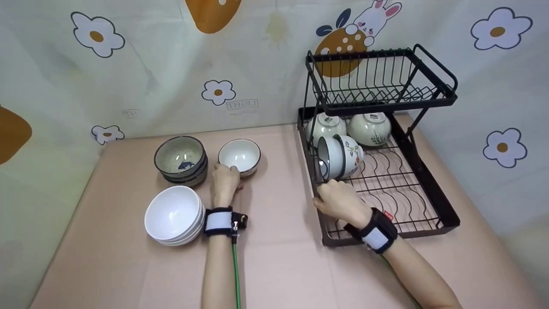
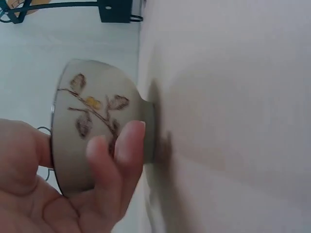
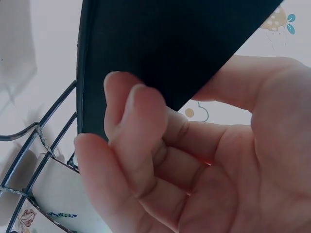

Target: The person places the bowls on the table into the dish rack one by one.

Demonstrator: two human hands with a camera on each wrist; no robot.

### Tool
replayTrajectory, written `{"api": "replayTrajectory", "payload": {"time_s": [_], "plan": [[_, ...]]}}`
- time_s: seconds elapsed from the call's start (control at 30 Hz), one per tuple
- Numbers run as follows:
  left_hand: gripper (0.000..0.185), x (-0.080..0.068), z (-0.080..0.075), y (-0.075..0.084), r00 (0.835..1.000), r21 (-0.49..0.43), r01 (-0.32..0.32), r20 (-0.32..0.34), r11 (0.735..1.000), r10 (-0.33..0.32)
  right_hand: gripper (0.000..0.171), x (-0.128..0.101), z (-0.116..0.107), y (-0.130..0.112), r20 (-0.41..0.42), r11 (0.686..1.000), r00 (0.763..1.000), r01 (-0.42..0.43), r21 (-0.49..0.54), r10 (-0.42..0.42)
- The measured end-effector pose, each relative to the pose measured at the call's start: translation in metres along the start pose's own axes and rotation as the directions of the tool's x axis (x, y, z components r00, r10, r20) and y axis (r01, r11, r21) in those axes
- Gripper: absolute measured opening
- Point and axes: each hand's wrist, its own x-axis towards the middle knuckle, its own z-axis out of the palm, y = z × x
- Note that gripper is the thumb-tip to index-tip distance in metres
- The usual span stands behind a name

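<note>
My left hand (image 1: 225, 178) grips the near side of a small white bowl with a dark rim (image 1: 240, 154), which stands upright on the pink table (image 1: 283, 262). In the left wrist view my fingers (image 2: 127, 145) curl round the bowl's leaf-painted wall (image 2: 90, 116), with the thumb at its rim. My right hand (image 1: 336, 199) holds the left edge of the black two-tier dish rack (image 1: 430, 176). The right wrist view shows my fingers (image 3: 138, 126) curled over the rack's black side panel (image 3: 160, 43).
In the rack's lower tier two bowls (image 1: 369, 128) lie upside down at the back and a floral bowl (image 1: 343, 156) lies on its side. A stack of grey bowls (image 1: 181, 159) and a stack of white bowls (image 1: 173, 214) stand left of my left hand.
</note>
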Motion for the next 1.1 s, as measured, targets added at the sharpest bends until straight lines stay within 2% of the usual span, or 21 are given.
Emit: {"api": "replayTrajectory", "payload": {"time_s": [0.23, 0.43, 0.63, 0.9, 1.03, 1.1], "plan": [[0.051, 0.002, 0.0, 0.0, 1.0, -0.015, 0.016, 0.007, 1.0, -0.016, 0.039, 0.0, -0.001, -0.001, 0.008, 1.0, 1.0, -0.016, 0.006, 0.016], [0.047, 0.003, 0.0, 0.001, 1.0, 0.013, 0.001, 0.01, 1.0, -0.001, 0.04, 0.001, -0.001, -0.001, 0.014, 0.999, 0.999, -0.035, 0.003, 0.035], [0.051, -0.001, -0.004, 0.005, 0.997, 0.032, -0.045, 0.07, 0.998, 0.042, 0.04, 0.001, -0.001, -0.001, 0.007, 0.999, 0.999, -0.036, 0.003, 0.036], [0.055, -0.009, -0.011, 0.022, 0.976, -0.033, -0.097, 0.192, 0.995, 0.101, 0.043, 0.002, -0.003, -0.002, 0.003, 0.997, 0.997, -0.071, -0.007, 0.071], [0.059, -0.016, -0.016, 0.029, 0.956, -0.042, -0.133, 0.256, 0.99, 0.14, 0.04, 0.002, -0.006, -0.002, -0.041, 0.994, 0.994, -0.106, 0.003, 0.106], [0.06, -0.02, -0.019, 0.032, 0.945, -0.087, -0.14, 0.285, 0.986, 0.159, 0.038, 0.002, -0.009, -0.002, -0.072, 0.993, 0.991, -0.112, 0.032, 0.114]]}}
